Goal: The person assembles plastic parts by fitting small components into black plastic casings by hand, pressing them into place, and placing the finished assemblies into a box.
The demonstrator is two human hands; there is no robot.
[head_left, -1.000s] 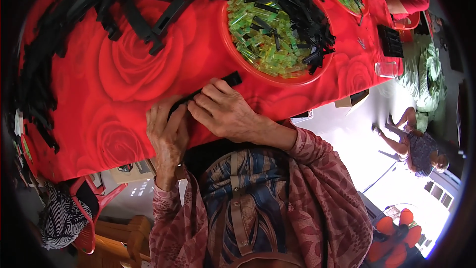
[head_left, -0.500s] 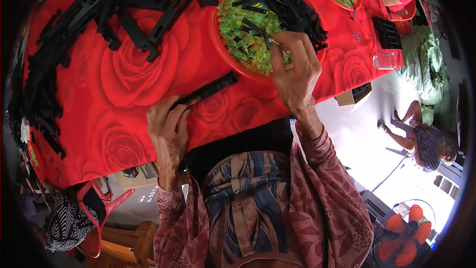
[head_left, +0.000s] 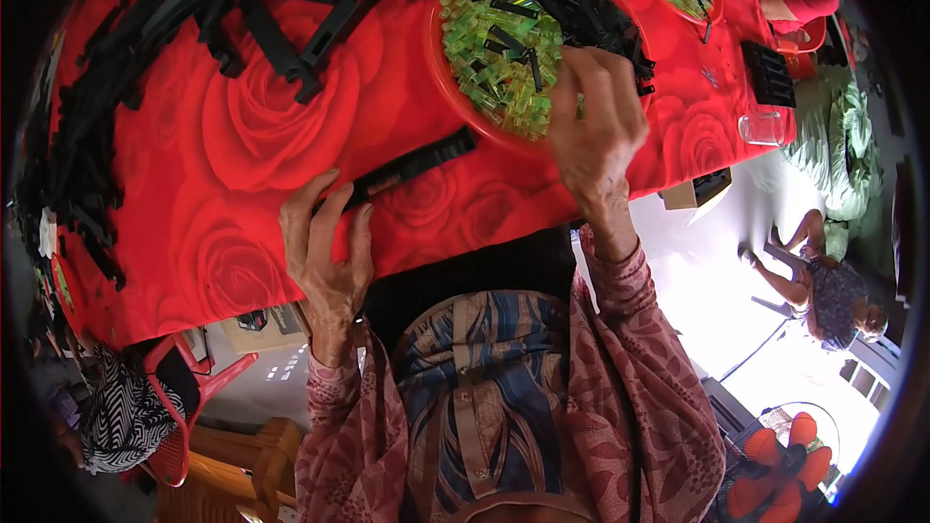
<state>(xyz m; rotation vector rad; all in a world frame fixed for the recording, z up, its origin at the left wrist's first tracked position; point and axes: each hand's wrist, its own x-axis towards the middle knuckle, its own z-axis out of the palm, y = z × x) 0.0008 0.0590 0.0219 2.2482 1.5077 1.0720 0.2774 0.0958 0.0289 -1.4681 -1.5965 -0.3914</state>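
My left hand [head_left: 329,247] rests over the red tablecloth with its fingers apart. Beside its fingertips lies a long black plastic part [head_left: 412,167], slanting up to the right, with a groove along it. My right hand [head_left: 599,121] is at the near right rim of a round red bowl [head_left: 448,92]. Its fingers are curled together, and whatever they pinch is hidden. In the bowl, small clear yellow-green pieces [head_left: 489,87] fill the left side, and thin black strips [head_left: 591,10] are heaped on the right.
A big pile of black plastic parts [head_left: 262,39] covers the table's far left. Far right are a second bowl [head_left: 712,2], a black tray [head_left: 768,73] and a clear glass [head_left: 760,128]. Another person [head_left: 833,291] sits beyond the table. An orange-bladed fan [head_left: 780,470] stands lower right.
My left fingers have spread and come away from the black part, which now shows more of its groove. My right hand has drawn slightly back toward the bowl's rim, its fingers curled.
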